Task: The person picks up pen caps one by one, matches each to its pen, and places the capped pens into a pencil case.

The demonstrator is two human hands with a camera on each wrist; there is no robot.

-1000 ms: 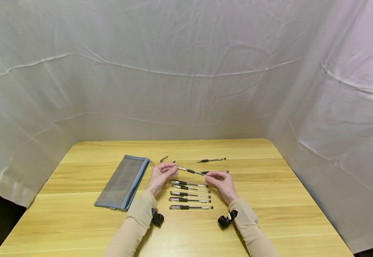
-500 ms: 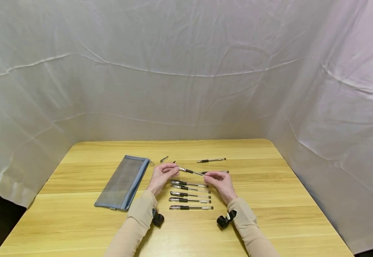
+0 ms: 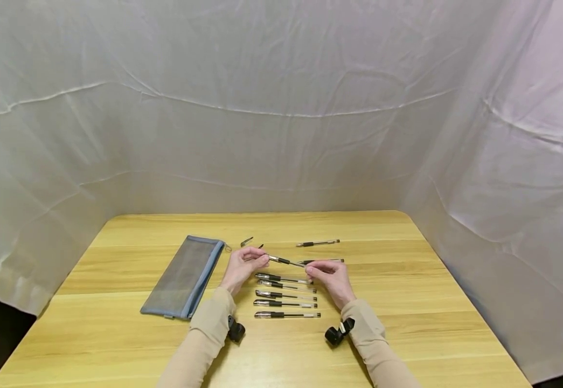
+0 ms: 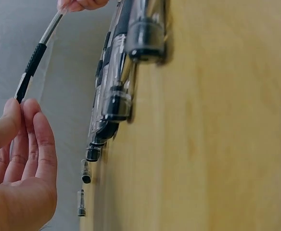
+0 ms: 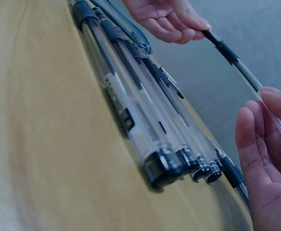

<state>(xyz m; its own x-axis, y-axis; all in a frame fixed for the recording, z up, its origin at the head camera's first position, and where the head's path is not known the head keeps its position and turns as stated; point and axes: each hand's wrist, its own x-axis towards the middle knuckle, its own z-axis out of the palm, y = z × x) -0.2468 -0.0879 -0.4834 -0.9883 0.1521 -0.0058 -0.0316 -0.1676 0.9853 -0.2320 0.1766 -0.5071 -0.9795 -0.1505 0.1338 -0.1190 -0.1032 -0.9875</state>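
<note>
A gel pen (image 3: 283, 261) with a clear barrel and black grip is held level above the table between both hands. My left hand (image 3: 241, 267) pinches its capped end between thumb and fingertips. My right hand (image 3: 333, 279) pinches the clear barrel near the tail; the black tail plug shows past the fingers in the right wrist view. Below, several capped pens (image 3: 286, 304) lie in a row, caps to the left. Behind the hands lies one uncapped pen (image 3: 318, 243); a second uncapped pen (image 3: 338, 260) is partly hidden by my right hand.
Two loose pen caps lie beyond my left hand: one cap (image 3: 247, 241) in plain sight, the other cap (image 3: 261, 246) partly covered. A blue-edged mesh zip pouch (image 3: 179, 280) lies flat to the left. A pale curtain (image 3: 281, 134) surrounds the wooden table (image 3: 407, 334).
My right hand has shifted slightly left, and a little less of the pen shows between the hands. Both hands keep their hold. The other pens, caps and pouch stay in place.
</note>
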